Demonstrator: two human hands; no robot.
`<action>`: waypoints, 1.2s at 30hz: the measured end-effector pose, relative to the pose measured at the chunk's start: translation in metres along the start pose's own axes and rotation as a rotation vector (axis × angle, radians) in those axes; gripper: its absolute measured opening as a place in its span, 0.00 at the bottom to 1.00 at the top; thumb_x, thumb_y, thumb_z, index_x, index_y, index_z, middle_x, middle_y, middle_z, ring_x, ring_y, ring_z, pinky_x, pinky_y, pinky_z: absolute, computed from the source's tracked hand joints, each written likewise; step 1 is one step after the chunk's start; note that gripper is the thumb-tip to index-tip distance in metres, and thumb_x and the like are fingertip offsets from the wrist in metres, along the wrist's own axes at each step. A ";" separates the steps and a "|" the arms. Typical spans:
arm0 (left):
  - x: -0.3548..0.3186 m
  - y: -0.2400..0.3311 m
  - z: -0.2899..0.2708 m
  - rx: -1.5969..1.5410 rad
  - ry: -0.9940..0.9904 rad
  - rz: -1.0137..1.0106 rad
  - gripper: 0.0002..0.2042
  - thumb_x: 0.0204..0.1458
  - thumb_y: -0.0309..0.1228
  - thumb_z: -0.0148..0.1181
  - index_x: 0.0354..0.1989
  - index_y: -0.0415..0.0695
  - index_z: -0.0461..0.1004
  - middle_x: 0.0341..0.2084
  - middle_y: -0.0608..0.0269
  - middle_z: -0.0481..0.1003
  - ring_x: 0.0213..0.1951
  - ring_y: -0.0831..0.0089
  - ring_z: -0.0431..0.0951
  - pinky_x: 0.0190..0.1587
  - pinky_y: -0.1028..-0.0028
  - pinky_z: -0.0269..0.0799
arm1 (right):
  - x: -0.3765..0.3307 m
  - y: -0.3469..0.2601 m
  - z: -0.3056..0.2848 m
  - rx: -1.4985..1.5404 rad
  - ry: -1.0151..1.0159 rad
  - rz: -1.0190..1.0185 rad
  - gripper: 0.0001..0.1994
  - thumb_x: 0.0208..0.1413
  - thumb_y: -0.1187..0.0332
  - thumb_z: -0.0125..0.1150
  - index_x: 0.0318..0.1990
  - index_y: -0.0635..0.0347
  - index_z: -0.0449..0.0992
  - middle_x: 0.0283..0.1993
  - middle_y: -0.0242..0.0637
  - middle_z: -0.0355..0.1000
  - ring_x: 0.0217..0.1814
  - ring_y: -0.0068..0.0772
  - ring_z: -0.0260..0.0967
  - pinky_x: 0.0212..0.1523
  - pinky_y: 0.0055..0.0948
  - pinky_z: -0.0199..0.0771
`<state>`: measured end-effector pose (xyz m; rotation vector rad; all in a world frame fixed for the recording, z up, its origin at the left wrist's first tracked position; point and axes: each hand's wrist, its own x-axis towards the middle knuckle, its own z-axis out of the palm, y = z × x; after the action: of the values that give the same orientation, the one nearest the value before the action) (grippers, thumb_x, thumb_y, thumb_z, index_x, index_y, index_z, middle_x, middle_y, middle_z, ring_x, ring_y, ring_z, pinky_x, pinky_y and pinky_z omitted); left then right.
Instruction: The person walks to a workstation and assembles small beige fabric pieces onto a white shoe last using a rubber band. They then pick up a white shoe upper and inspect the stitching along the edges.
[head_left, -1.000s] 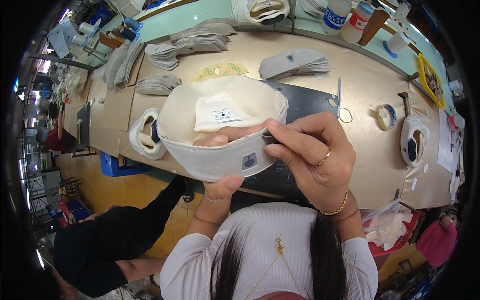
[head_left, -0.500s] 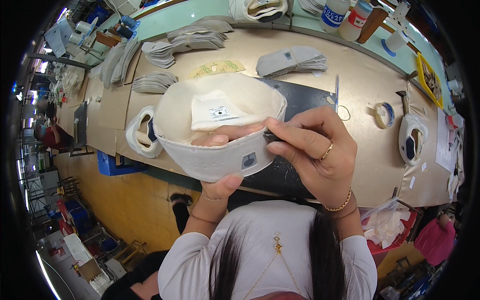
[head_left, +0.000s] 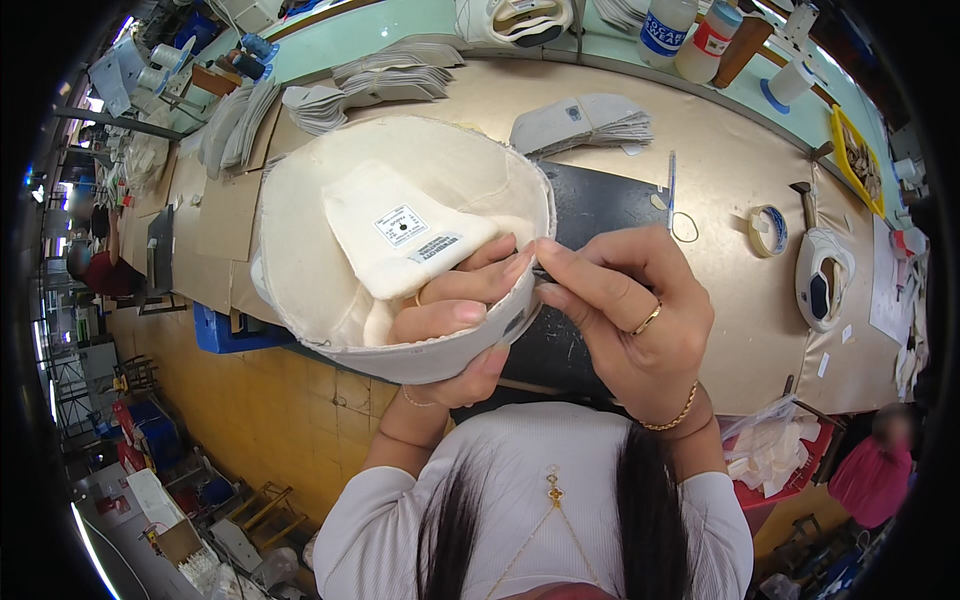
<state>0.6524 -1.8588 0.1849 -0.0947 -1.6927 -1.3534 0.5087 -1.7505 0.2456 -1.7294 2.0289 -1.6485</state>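
- Two-handed, holding a pale fabric shell (head_left: 310,255) above the table (head_left: 735,140).
- Clasping its near wall in the left hand (head_left: 465,380), fingers inside, thumb outside.
- Pinching its right rim with the right hand (head_left: 640,295).

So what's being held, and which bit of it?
A pale, bowl-shaped fabric piece. The left grip has its near wall, from both sides; the right grip pinches at its right rim. The dark bit there is too small to tell.

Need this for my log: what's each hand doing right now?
Left hand: closed on the cream-lined fabric piece.
Right hand: at its rim; grip can't be told.
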 end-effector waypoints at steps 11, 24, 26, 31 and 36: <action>-0.003 0.003 0.004 -0.169 0.125 -0.164 0.31 0.44 0.35 0.64 0.60 0.52 0.60 0.52 0.44 0.74 0.58 0.49 0.73 0.65 0.51 0.61 | 0.000 0.008 0.008 0.092 0.043 0.025 0.15 0.44 0.76 0.73 0.43 0.56 0.84 0.33 0.33 0.71 0.27 0.27 0.72 0.25 0.26 0.73; -0.004 0.002 0.002 -0.264 0.085 -0.187 0.30 0.49 0.26 0.60 0.63 0.52 0.61 0.57 0.44 0.72 0.64 0.43 0.65 0.68 0.46 0.53 | -0.003 0.001 0.008 0.083 0.025 0.011 0.20 0.42 0.75 0.75 0.46 0.55 0.83 0.34 0.33 0.71 0.28 0.27 0.73 0.25 0.25 0.74; -0.004 0.001 0.002 -0.272 0.077 -0.174 0.30 0.49 0.26 0.59 0.63 0.52 0.61 0.57 0.45 0.73 0.65 0.43 0.65 0.68 0.46 0.53 | -0.003 0.001 0.007 0.086 0.023 0.014 0.20 0.42 0.75 0.75 0.46 0.55 0.83 0.33 0.33 0.71 0.28 0.27 0.73 0.25 0.25 0.74; -0.004 0.002 0.003 -0.261 0.072 -0.149 0.30 0.49 0.26 0.58 0.63 0.52 0.60 0.57 0.45 0.73 0.65 0.44 0.64 0.68 0.46 0.53 | -0.002 0.000 0.006 0.082 0.012 0.007 0.20 0.42 0.75 0.74 0.47 0.55 0.83 0.33 0.33 0.71 0.28 0.27 0.73 0.25 0.25 0.74; 0.000 -0.003 -0.003 -0.046 0.006 -0.081 0.31 0.46 0.24 0.58 0.62 0.51 0.61 0.55 0.45 0.74 0.60 0.48 0.72 0.67 0.48 0.57 | -0.002 0.000 0.006 0.060 0.014 0.018 0.19 0.43 0.75 0.74 0.47 0.55 0.83 0.33 0.33 0.71 0.28 0.27 0.73 0.26 0.25 0.75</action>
<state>0.6524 -1.8620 0.1829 -0.0488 -1.6761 -1.4514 0.5126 -1.7533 0.2416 -1.6809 1.9731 -1.7020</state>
